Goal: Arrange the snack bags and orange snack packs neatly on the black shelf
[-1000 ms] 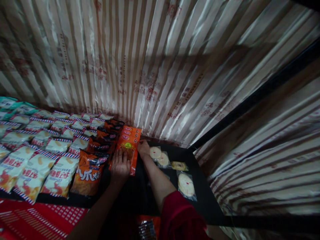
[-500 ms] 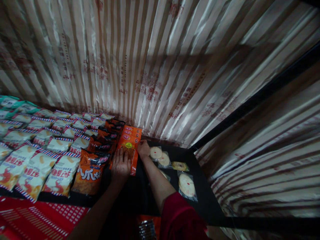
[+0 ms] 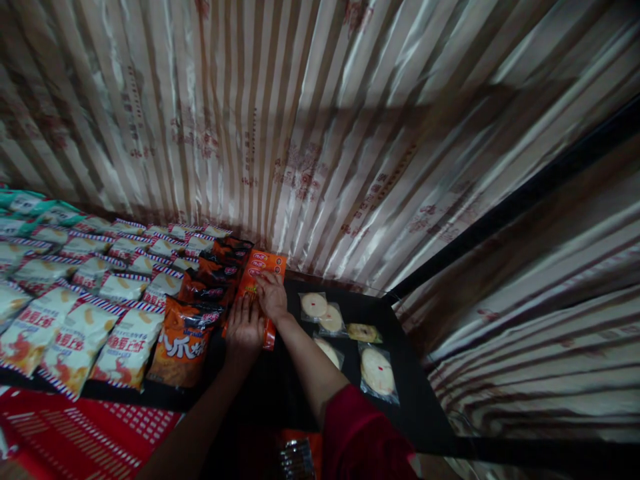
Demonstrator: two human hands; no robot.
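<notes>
Several flat orange packets (image 3: 278,264) lie overlapped on the black shelf, their printed top edges stepped one behind another. My left hand (image 3: 244,332) rests on the lower left of the front packet, fingers extended and lying flat. Just above and right of it, my right hand (image 3: 271,297) lies over the middle of the packets with its fingers stretched to the left. The two hands are close together and cover most of the front packet's print. Immediately left stands a row of orange and black snack bags (image 3: 181,343).
Rows of white snack bags (image 3: 120,347) fill the left, with green bags (image 3: 23,203) behind. Clear-wrapped round crackers (image 3: 377,371) and a small yellowish packet (image 3: 364,333) lie right on the black shelf (image 3: 415,400). A red basket (image 3: 90,433) sits below; a pleated curtain (image 3: 300,133) hangs behind.
My right hand has moved left from the packets' right edge onto their middle. My left hand stays on the front packet. The view has shifted slightly.
</notes>
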